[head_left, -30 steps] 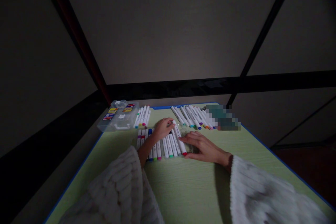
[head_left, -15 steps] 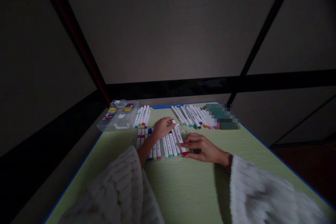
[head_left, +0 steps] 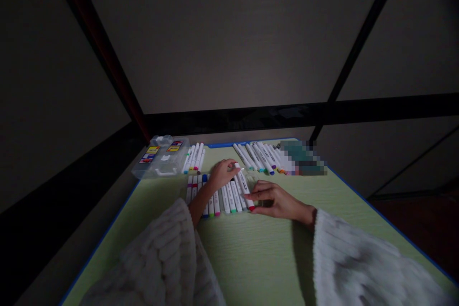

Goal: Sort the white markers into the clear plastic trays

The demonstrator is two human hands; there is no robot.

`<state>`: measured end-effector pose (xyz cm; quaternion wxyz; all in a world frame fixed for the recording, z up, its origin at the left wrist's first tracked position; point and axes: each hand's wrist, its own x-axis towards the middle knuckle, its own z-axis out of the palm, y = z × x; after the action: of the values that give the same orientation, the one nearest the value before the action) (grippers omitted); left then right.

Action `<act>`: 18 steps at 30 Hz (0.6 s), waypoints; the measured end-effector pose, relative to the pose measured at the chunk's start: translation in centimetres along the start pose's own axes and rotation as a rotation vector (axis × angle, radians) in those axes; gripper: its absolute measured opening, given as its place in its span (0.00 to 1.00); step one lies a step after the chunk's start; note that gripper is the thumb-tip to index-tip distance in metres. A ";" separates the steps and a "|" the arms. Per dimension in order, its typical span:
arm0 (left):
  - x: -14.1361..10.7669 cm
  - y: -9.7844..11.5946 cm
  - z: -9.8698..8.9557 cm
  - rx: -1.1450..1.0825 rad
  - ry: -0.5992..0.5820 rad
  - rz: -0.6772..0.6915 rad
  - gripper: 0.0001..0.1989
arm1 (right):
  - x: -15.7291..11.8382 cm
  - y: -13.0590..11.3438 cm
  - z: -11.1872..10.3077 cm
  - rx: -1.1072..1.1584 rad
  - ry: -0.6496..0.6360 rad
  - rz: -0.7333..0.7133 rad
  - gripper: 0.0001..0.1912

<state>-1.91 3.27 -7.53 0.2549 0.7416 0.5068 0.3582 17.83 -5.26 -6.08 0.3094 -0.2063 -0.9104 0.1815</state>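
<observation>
A white marker with a red end lies slanted at the right end of a row of white markers in a clear tray. My left hand holds its far end between thumb and fingers, the forearm crossing over part of the row. At the marker's near, red end, the fingertips of my right hand grip it from the right side. Caps in the row show blue, green, pink and purple. Part of the tray shows just right of the held marker.
A clear plastic case with coloured labels lies at the table's back left, beside several loose markers. More markers lie at the back right, next to a pixelated green item. The green table has a blue edge.
</observation>
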 end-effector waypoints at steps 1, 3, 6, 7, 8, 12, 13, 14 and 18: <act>0.0 0.0 0.0 0.012 0.000 0.005 0.10 | 0.0 0.0 0.0 0.003 0.002 -0.001 0.18; 0.0 -0.1 0.0 0.037 -0.002 0.014 0.11 | 0.1 0.0 0.1 0.007 0.003 -0.004 0.18; 0.0 -0.2 -0.1 0.083 -0.013 0.017 0.12 | 0.2 0.1 0.2 0.016 0.009 -0.008 0.17; 0.0 -0.2 -0.1 0.097 -0.016 0.015 0.12 | 0.2 0.1 0.2 0.018 0.012 -0.008 0.17; 0.1 -0.2 -0.1 0.109 -0.018 0.014 0.12 | 0.2 0.1 0.2 0.019 0.016 -0.008 0.17; 0.1 -0.1 -0.2 0.128 -0.021 0.015 0.12 | 0.2 0.1 0.4 0.021 0.031 -0.004 0.17; 0.1 0.0 -0.2 0.130 -0.020 0.016 0.12 | 0.2 0.2 0.4 0.019 0.033 -0.004 0.17; 0.1 0.0 -0.3 0.132 -0.019 0.018 0.12 | 0.2 0.1 0.4 0.015 0.035 -0.005 0.17; -0.1 0.3 -0.4 0.146 -0.010 0.022 0.13 | 0.1 -0.1 0.3 -0.046 0.026 -0.014 0.16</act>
<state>-2.11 3.10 -7.11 0.1985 0.7656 0.5220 0.3192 17.51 -5.35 -6.17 0.3178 -0.2093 -0.9116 0.1556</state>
